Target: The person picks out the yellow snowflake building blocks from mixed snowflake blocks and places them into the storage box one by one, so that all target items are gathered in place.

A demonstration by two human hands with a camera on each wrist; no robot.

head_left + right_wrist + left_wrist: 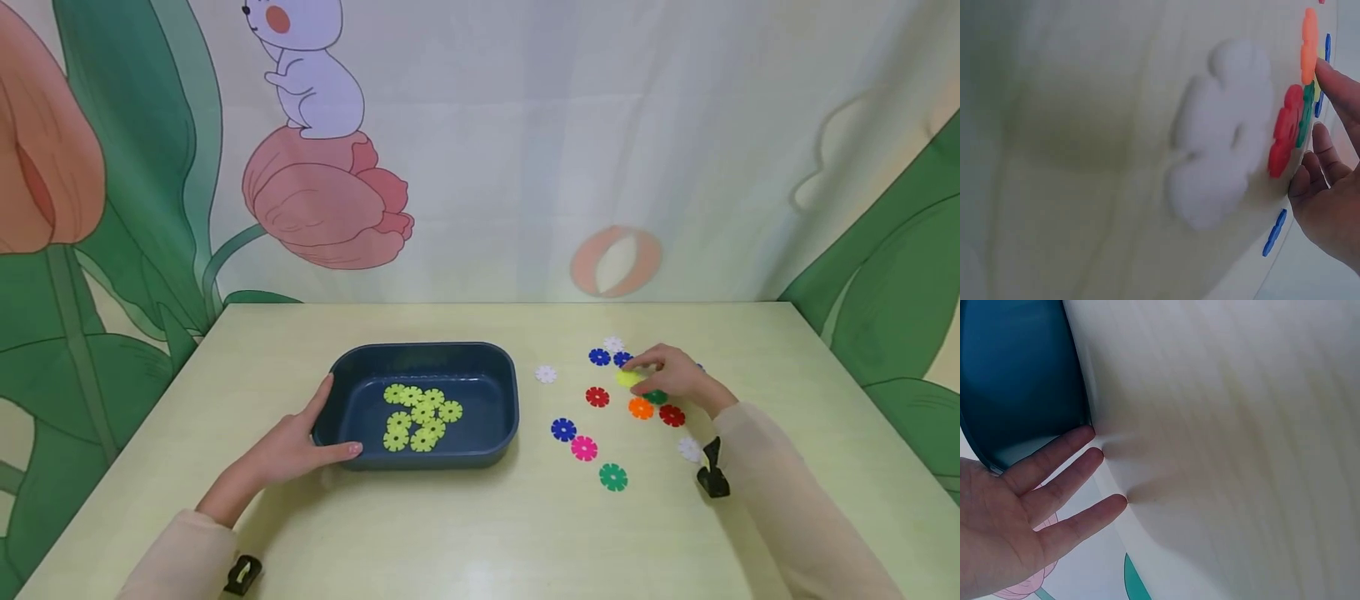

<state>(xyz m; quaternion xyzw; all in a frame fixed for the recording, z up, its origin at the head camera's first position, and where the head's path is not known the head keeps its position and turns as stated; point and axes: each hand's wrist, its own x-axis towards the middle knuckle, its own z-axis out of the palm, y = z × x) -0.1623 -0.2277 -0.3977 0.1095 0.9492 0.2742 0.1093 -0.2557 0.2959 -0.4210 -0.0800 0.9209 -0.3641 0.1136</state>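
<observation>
A dark blue rectangular tray [450,458] stands on the table, with several yellow-green snowflake discs [423,412] lying together in it. My left hand [288,442] touches its left end, the thumb at the front rim and the straight, spread fingers along the outer wall; in the left wrist view those fingers [1063,487] lie against the outside. To the tray's right, my right hand [671,372] has thumb and index finger at opposite edges of a yellow snowflake disc [628,379], pinching it low over the table. A green disc [656,397] lies partly under this hand.
Around the right hand lie loose discs: orange [641,408], red [672,416], another red [597,397], blue [599,357] and white [546,374]. Nearer the front are a pink disc [584,448] and another green disc [613,477]. A printed curtain [487,208] hangs behind the table.
</observation>
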